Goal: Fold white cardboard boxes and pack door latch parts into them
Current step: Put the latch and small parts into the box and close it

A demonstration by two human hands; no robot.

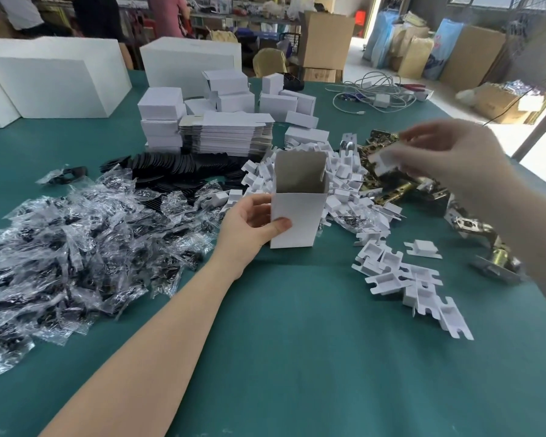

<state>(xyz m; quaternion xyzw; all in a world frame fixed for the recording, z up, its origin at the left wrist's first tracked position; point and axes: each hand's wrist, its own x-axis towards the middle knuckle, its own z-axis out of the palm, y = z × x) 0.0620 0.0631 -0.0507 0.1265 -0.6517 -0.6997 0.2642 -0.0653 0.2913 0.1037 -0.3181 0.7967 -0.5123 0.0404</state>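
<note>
On the green-covered table [297,342], the left hand [249,228] grips an upright, open-topped white cardboard box [297,216], thumb on its front. The right hand [438,152], raised and blurred, pinches a small white folded cardboard insert [386,159] above the brass door latch parts [391,187].

matt white cardboard box [297,216], glossy brass latches [397,190], crinkly clear plastic bags [76,234]

Box [297,216]: white cardboard, folded, upright on the green table, top open, grey-brown inside, centre.
Flat box blanks [230,134]: white stack, unfolded, far centre.
Folded boxes [161,121]: closed, white, stacked left of blanks.
Door latch parts [401,187]: brass and silver metal, heaped at right.
Insert pieces [410,279]: white folded cardboard, scattered near right.
</note>
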